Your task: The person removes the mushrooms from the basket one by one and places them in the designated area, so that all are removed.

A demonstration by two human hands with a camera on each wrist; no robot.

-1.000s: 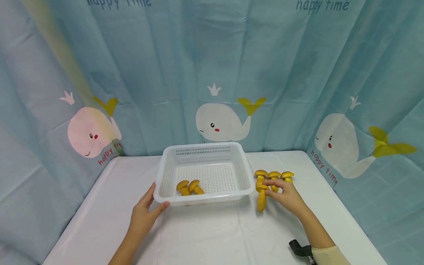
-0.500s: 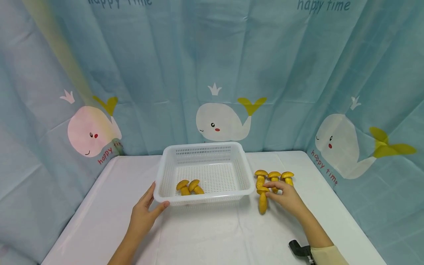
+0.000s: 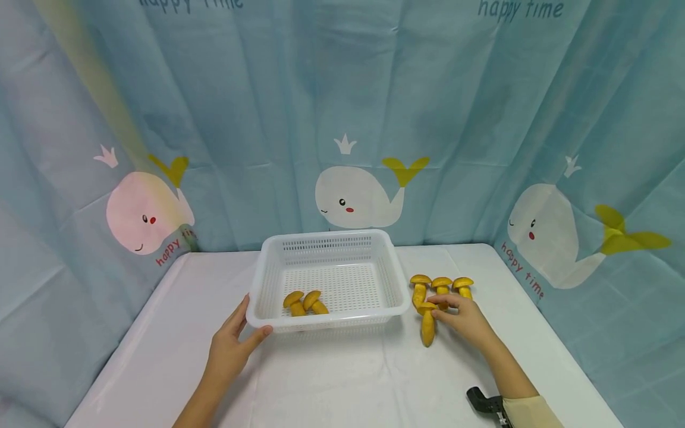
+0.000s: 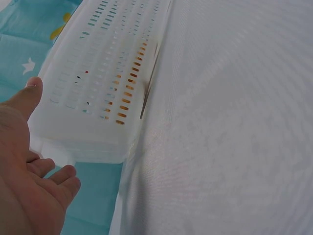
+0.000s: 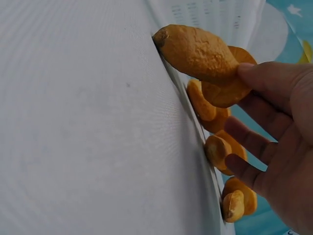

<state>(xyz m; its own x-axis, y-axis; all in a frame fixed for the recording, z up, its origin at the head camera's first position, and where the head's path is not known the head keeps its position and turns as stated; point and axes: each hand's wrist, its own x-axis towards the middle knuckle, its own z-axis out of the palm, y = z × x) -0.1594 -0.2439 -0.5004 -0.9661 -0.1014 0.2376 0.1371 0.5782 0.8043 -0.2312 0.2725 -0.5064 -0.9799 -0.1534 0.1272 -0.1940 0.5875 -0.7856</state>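
Note:
A white perforated plastic basket [image 3: 342, 321] stands in the middle of the table, with two yellow-brown mushrooms [image 3: 295, 303] lying inside near its front wall. My left hand [image 3: 229, 351] holds the basket's front left corner, thumb on the front rim and fingers along the left side. To the right of the basket, my right hand [image 3: 464, 321] pinches a mushroom [image 5: 195, 51] by its cap end between thumb and fingers, stem toward me. Right behind it three more mushrooms [image 3: 420, 288] stand in a row, partly hidden by the hand in the head view.
A white cloth [image 3: 332, 380] covers the table. Blue curtains [image 3: 257, 119] printed with whales surround its back and sides. A black curved object [image 3: 483, 400] shows beside the right forearm at the cuff.
The pinched mushroom and my right fingers have shifted slightly to the right, its stem now pointing more directly toward me. The left hand and the basket have stayed in place.

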